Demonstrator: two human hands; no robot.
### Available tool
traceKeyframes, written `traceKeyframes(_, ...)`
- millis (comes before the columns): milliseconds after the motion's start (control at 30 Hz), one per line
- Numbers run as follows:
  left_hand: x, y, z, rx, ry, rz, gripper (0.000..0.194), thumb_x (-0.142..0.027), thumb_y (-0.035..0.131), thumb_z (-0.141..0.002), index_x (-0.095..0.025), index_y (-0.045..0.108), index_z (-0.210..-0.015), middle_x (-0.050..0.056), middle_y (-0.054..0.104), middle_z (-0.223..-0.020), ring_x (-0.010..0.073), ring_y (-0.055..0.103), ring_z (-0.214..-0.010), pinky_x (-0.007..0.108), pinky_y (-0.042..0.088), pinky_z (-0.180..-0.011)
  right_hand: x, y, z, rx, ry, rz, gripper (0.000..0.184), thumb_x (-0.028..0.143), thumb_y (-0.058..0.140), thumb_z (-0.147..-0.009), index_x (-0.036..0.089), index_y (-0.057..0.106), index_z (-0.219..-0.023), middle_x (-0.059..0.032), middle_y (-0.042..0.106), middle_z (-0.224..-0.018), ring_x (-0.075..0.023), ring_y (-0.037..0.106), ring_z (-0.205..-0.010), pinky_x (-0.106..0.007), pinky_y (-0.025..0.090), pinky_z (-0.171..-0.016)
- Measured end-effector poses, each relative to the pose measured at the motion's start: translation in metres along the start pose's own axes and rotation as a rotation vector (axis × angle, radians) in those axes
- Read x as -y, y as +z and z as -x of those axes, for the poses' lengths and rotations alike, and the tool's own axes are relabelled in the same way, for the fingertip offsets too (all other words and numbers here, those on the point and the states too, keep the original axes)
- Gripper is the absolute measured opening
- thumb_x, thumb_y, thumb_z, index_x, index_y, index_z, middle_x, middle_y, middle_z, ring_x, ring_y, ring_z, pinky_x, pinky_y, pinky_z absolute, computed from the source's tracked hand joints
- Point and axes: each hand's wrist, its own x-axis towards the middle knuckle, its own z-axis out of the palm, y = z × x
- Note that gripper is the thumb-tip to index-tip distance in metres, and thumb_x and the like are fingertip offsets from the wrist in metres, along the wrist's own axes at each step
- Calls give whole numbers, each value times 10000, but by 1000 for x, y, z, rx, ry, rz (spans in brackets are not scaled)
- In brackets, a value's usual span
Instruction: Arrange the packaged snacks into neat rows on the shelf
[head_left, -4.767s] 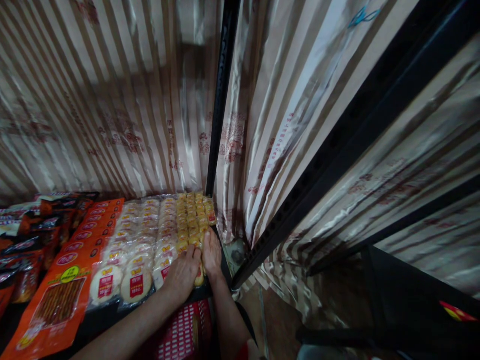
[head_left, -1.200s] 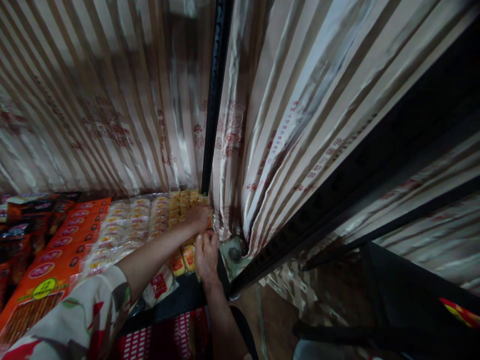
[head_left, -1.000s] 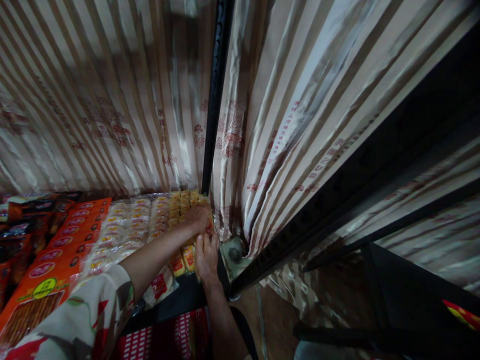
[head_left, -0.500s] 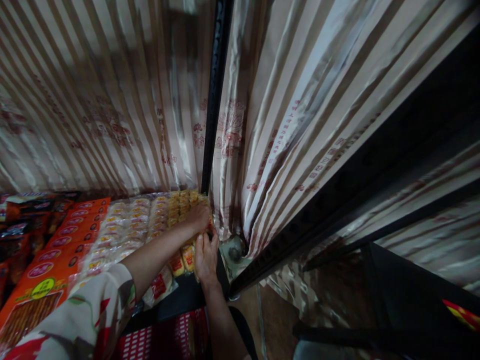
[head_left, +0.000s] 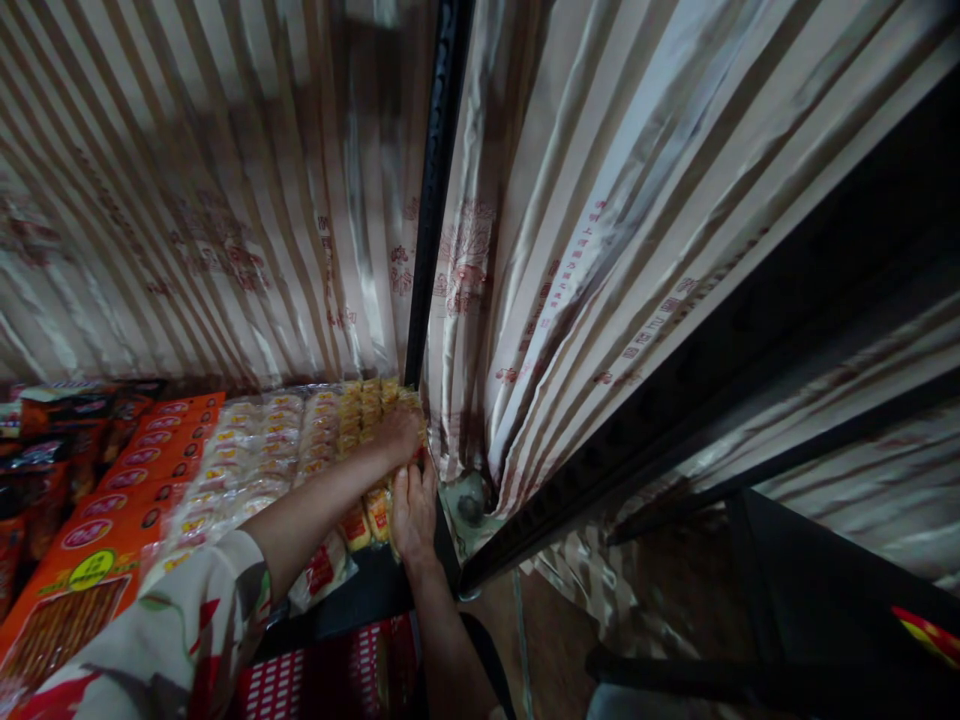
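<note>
My left hand (head_left: 399, 437) reaches across from the left, at the far right corner of a shelf. Its fingers dip down among small yellow-wrapped snack packets (head_left: 367, 400) and are mostly hidden and dim. Just in front of it, my right hand (head_left: 415, 508) rests along the right end of the packet rows, fingers stretched forward and touching the packets' side. Nearer to me, larger yellow packets with red labels (head_left: 377, 513) stand beside the right wrist. Rows of clear-wrapped pale snacks (head_left: 274, 430) lie to the left, under and beyond my left forearm.
Orange snack bags (head_left: 97, 520) and dark bags (head_left: 75, 420) fill the shelf's left side. A black upright post (head_left: 431, 200) stands behind the hands. Striped printed curtains (head_left: 225, 200) hang behind and right. Below the shelf edge sits a red perforated basket (head_left: 277, 685). A dark frame (head_left: 675, 330) slants across the right.
Both hands stay at the same corner of the packets, with only slight finger movement. The whole view has shifted very slightly.
</note>
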Motion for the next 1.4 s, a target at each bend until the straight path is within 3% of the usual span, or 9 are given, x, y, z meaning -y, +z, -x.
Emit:
traceKeyframes(200,7,-4,10,-79,-8,-36,272,-150,500,-842,-149,580,-1102,114,535,-1168,202,562,-1011,289,455,-853,-5,4,-1,-4,-3,-15,531,421,239,-957,105,521,-1277,-175,316,-1452,-239,234,-1376,-447,229,-1114)
traceKeyframes(367,10,0,24,-35,134,-46,233,-102,443,-845,-173,657,-908,56,597,-1047,160,552,-968,236,448,-811,-8,7,-2,-37,-17,-11,508,400,249,-947,111,544,-1243,-177,367,-1413,-249,296,-1342,-454,262,-1096)
traceKeyframes(533,14,4,23,1,173,-59,217,-64,482,-797,-142,672,-865,58,623,-996,160,541,-968,224,445,-813,-14,10,-3,-33,-4,-34,537,429,250,-937,113,538,-1263,-178,381,-1413,-263,301,-1339,-479,267,-1085)
traceKeyframes(733,16,2,26,-16,162,-90,195,-97,485,-803,-120,668,-865,86,604,-966,188,554,-923,262,464,-765,-17,7,-4,6,37,-164,641,502,164,-939,100,493,-1315,-150,366,-1445,-221,272,-1364,-432,207,-1125)
traceKeyframes(1000,16,-3,34,-43,218,-114,208,-129,478,-827,-147,655,-935,81,586,-1046,185,528,-989,268,454,-829,-12,2,-2,14,36,-222,712,530,101,-933,65,468,-1327,-160,396,-1429,-210,304,-1353,-416,220,-1124)
traceKeyframes(1233,9,-16,67,-20,211,-143,222,-128,416,-864,-158,635,-892,64,598,-960,149,573,-821,244,472,-759,-12,-4,2,21,21,-207,717,546,108,-928,68,435,-1351,-160,398,-1429,-214,305,-1354,-435,210,-1129)
traceKeyframes(1400,8,-7,95,25,193,-181,238,-174,389,-902,-149,623,-938,89,602,-992,163,607,-820,257,492,-744,-13,-6,15,-9,32,-235,702,551,123,-930,82,472,-1320,-159,440,-1399,-210,353,-1327,-423,241,-1120)
